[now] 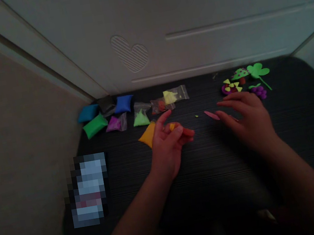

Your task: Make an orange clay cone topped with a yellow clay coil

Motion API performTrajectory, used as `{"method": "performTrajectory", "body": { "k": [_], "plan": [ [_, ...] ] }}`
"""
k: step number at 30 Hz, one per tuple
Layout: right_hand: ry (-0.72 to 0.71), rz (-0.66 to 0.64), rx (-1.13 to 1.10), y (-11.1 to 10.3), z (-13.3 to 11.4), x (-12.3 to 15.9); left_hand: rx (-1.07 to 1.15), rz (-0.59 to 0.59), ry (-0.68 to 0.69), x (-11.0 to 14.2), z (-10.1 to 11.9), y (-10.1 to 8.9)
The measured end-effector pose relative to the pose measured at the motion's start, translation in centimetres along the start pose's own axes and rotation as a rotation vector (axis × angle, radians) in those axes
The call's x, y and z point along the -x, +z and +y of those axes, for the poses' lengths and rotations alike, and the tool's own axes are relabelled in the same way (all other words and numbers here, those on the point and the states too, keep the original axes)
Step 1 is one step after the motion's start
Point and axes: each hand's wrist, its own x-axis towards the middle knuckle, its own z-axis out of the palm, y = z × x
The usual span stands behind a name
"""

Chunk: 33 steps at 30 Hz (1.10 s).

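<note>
My left hand [167, 143] is closed around a small lump of yellow modelling clay [172, 127], with the thumb bent over it and the index finger raised. Beside that hand lies a yellow-orange packet [147, 135], partly covered by it. My right hand [245, 116] hovers over the dark table with thumb and fingers apart. Near its thumb tip is a thin, flat pink tool [211, 115]; whether they touch I cannot tell. A tiny green scrap [196, 116] lies between the hands.
Blue [124, 104], green [95, 126] and other clay packets line the back left. At back right are clay figures: a green clover [258, 71], purple grapes [259, 92] and a yellow-petalled piece [232, 87]. A blurred-out phone [89, 189] lies front left; a white panel [208, 48] stands behind.
</note>
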Motion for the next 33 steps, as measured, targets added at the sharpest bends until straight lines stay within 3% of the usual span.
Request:
{"method": "performTrajectory", "body": {
  "k": [5,11,15,20,27,30,33],
  "plan": [
    [0.025,-0.180,0.107,1.3,2.0,0.0,0.124,-0.012,-0.135,-0.1,-0.1,-0.1],
    [0.055,-0.220,0.048,2.2,1.0,-0.1,0.232,-0.064,-0.291,0.2,-0.7,-0.1],
    [0.064,-0.197,-0.033,1.2,-0.3,-0.2,0.282,-0.105,-0.352,0.5,-0.9,-0.2],
    [0.128,-0.064,-0.228,-1.0,-2.4,0.4,0.354,-0.162,-0.346,0.5,-0.9,-0.3],
    [0.059,-0.088,-0.355,-2.4,-4.8,1.8,0.367,-0.226,-0.374,0.5,-0.5,-0.6],
    [0.154,-0.074,-0.504,-2.8,-5.4,1.8,0.406,-0.268,-0.393,0.4,-0.6,-0.8],
    [0.367,-0.011,-0.704,-3.0,-5.1,1.6,0.438,-0.295,-0.400,0.4,-0.8,-1.0]
  ]
}}
